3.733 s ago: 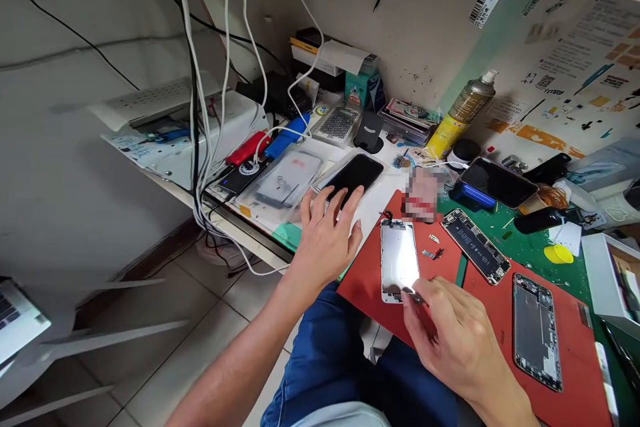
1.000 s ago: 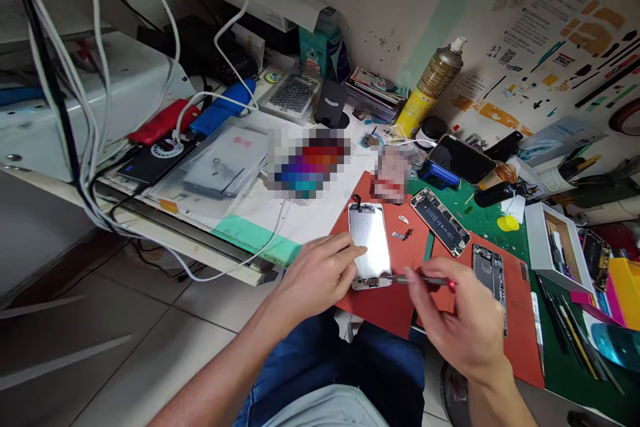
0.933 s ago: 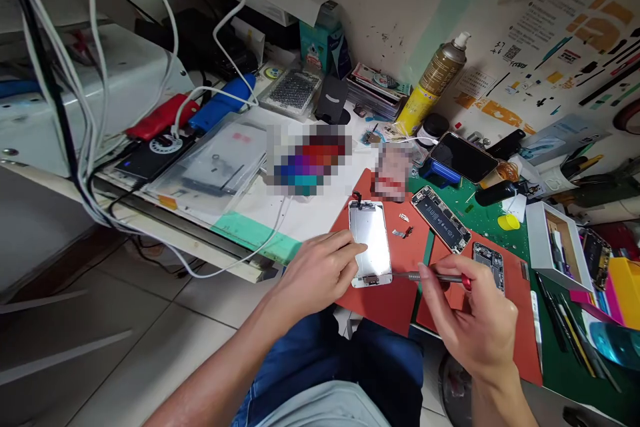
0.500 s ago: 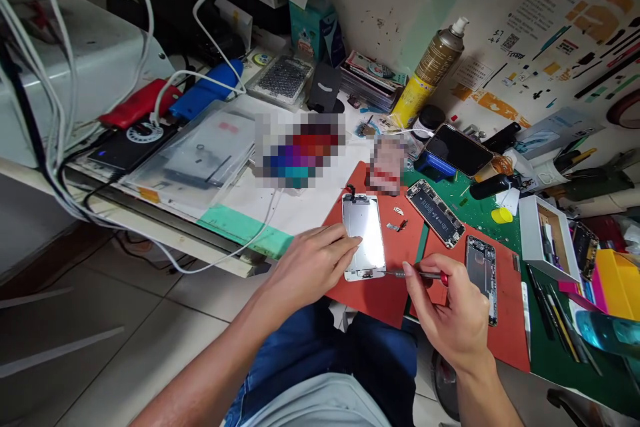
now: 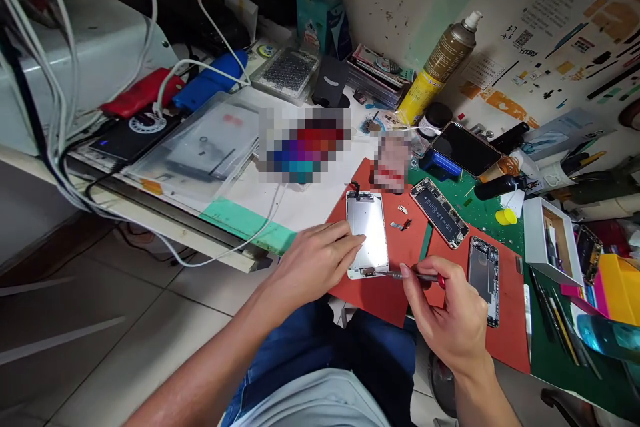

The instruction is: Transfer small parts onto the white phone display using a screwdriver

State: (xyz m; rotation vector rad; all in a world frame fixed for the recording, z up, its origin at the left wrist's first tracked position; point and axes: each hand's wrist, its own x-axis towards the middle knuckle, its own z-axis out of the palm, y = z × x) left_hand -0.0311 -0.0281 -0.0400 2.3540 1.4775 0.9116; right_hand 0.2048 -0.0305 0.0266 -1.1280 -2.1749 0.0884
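This looks like a phone repair workshop: opened phones, one with its battery (image 5: pixel 440 212) showing, lie on red mats (image 5: pixel 395 290) across a cluttered bench (image 5: pixel 575 363), beside what is probably a spray can (image 5: pixel 440 67).

The person wears dark blue jeans (image 5: pixel 377 350), creased over the thighs, a paler seam line down one leg, and a plain pale grey top (image 5: pixel 320 403) with soft folds at the waist. Left hand (image 5: pixel 320 259), right hand (image 5: pixel 453 313) and both forearms (image 5: pixel 213 360) are bare.
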